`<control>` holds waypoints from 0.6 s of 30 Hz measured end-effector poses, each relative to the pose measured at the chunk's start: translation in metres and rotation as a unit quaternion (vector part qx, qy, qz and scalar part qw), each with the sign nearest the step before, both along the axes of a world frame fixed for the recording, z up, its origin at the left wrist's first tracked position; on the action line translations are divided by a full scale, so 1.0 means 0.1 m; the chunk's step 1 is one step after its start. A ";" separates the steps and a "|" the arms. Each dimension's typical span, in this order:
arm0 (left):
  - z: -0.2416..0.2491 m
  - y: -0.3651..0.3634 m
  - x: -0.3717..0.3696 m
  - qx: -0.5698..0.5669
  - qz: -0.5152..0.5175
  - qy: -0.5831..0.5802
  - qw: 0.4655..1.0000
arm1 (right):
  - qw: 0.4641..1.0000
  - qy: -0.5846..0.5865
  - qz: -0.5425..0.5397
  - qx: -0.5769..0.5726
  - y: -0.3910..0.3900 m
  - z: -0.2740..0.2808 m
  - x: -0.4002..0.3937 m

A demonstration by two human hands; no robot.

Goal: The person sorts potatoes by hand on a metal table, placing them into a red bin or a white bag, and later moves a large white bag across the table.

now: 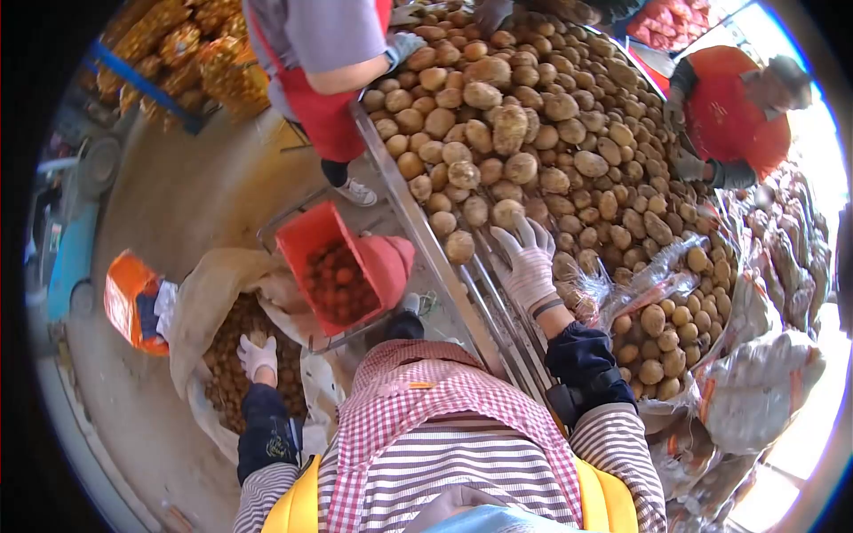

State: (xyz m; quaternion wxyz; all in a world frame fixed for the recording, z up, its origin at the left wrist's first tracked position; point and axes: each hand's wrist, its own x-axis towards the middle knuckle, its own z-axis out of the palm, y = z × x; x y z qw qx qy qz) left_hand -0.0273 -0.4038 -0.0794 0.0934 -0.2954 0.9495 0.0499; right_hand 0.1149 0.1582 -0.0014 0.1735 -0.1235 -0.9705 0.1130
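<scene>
My left hand [257,357], in a white glove, is over an open sack [206,293] at the lower left. Its fingers curve around a light brown potato [259,338]. Smaller-looking potatoes [233,380] fill the sack below. My right hand [531,266], gloved too, has its fingers spread at the near edge of a large potato heap [569,160]. Its fingertips reach a potato [507,214] there, and the metal bars [502,306] of the sorting table run beside the palm.
A red crate [302,233] of small potatoes stands between the sack and the table's metal edge [418,213]. An orange bag [131,302] is at far left. One co-worker [329,53] works at upper left, another [729,111] across the heap. Plastic wrap [662,275] lies at right.
</scene>
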 end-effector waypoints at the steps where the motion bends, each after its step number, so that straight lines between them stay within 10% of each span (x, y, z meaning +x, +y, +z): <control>1: 0.01 0.12 -0.09 0.001 -0.010 0.000 1.000 | 1.000 -0.006 -0.005 0.004 0.06 -0.04 0.06; 6: 0.45 2.10 -0.47 0.152 -0.490 0.268 0.815 | 0.990 -0.041 -0.133 0.032 0.48 0.17 -0.16; 9: 0.74 3.39 -0.51 0.281 -0.605 0.217 0.713 | 0.993 -0.046 -0.102 0.024 0.61 0.16 -0.33; 18: 0.72 5.10 -0.99 0.210 -0.750 0.157 0.607 | 0.996 -0.063 -0.061 -0.027 0.88 -0.19 -0.96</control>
